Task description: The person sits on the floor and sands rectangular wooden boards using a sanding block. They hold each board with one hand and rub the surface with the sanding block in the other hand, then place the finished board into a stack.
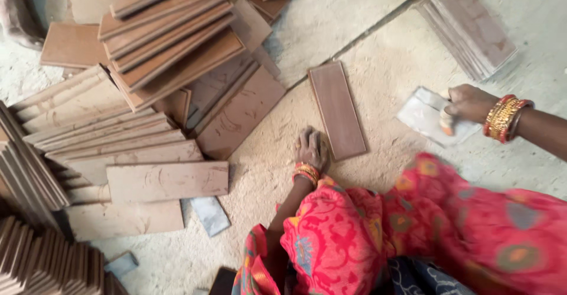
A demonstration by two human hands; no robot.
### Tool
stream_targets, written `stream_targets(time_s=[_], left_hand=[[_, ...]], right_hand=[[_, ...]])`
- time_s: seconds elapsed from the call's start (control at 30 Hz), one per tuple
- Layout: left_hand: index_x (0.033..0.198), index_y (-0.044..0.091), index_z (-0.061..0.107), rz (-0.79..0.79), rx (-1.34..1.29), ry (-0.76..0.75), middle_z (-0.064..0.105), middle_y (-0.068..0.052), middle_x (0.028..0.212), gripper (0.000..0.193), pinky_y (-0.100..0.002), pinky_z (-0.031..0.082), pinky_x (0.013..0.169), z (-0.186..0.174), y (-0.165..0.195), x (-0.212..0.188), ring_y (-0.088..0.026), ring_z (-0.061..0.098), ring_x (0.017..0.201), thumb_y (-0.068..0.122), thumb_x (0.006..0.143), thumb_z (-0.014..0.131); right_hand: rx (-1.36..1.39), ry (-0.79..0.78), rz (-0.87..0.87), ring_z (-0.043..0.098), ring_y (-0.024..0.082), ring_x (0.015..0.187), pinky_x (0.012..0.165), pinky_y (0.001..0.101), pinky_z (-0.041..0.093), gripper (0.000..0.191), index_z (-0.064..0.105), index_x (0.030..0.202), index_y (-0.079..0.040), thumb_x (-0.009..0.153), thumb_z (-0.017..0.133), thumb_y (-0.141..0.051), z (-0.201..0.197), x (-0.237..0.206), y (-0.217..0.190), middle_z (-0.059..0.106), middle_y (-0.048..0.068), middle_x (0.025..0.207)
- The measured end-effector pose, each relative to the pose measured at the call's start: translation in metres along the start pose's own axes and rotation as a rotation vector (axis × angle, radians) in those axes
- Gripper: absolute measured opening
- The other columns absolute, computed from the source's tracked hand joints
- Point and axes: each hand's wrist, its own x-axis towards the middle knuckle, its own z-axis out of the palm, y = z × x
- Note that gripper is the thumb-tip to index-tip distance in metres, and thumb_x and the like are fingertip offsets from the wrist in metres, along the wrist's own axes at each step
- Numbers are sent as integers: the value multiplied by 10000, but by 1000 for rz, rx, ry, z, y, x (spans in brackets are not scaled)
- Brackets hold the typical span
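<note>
A single flat brown clay tile (337, 109) lies on the dusty floor in front of me. My left hand (310, 148) rests knuckles-down on the floor, touching the tile's near left corner, fingers curled and holding nothing that I can see. My right hand (466, 102), with red and gold bangles at the wrist, grips the handle of a flat grey trowel-like scraper (422, 114) that lies on the floor to the right of the tile. Red patterned cloth (413, 230) covers my lap at the bottom.
Heaps of brown tiles (171, 35) lean and overlap on the left, with long pale slabs (167, 180) nearer me. A neat stack of tiles (469, 26) stands at the top right. A small grey slab (209, 214) lies by my knee. A groove crosses the floor.
</note>
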Motion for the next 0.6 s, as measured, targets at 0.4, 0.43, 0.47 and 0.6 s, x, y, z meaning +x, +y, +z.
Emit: stream_targets(time_s=[0.4, 0.43, 0.47, 0.6], left_hand=[[1303, 98, 578, -93, 121, -156, 510, -170, 1426, 431, -547, 448, 1071, 25, 24, -6, -415, 498, 1269, 277, 913, 624], [1336, 125, 574, -91, 198, -188, 483, -182, 1453, 453, -556, 432, 1101, 30, 28, -3, -429, 472, 1304, 266, 910, 635], [1370, 153, 570, -82, 272, -220, 456, -194, 1480, 479, -564, 416, 1132, 35, 36, 3, -443, 447, 1340, 255, 908, 646], [1541, 171, 341, -125, 447, -508, 148, -227, 1646, 854, -645, 269, 1137, 47, 64, 24, -474, 243, 1473, 304, 798, 742]], right_hand=[[733, 266, 358, 731, 226, 718, 613, 356, 571, 227, 748, 1011, -12, 813, 732, -123, 215, -7, -23, 771, 142, 864], [694, 277, 301, 733, 237, 749, 672, 360, 565, 232, 774, 971, -15, 791, 783, -162, 215, -13, -23, 787, 146, 872], [749, 284, 268, 734, 239, 756, 678, 367, 565, 312, 754, 1005, -35, 784, 811, -247, 213, -20, -25, 781, 133, 887], [861, 347, 258, 742, 248, 781, 709, 389, 576, 509, 717, 1044, -61, 763, 875, -455, 201, -34, -31, 772, 117, 916]])
